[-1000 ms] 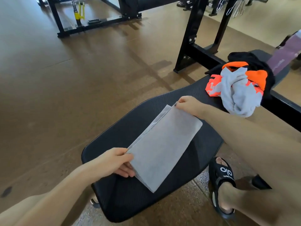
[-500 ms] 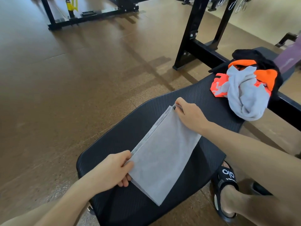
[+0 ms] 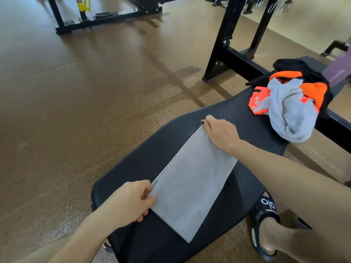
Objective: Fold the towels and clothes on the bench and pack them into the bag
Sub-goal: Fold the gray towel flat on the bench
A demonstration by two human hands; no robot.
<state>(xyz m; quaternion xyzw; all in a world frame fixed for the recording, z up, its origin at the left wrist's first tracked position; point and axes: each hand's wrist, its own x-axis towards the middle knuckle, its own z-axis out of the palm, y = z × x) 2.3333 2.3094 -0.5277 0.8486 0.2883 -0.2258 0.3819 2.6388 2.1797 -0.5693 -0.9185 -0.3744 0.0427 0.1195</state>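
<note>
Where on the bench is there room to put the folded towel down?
The bench is bare between the right hand and the clothes pile. There is another bare strip at the near end, below the gray towel and beside the left hand. The far end is crowded with the pile, and the towel covers the middle.

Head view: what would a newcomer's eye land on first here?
The folded grey towel lies flat in the middle of the black bench, with the left hand pinching its near corner and the right hand gripping its far corner. Next comes the unfolded pile of clothes at the bench's far end, bright orange, grey and black.
</note>
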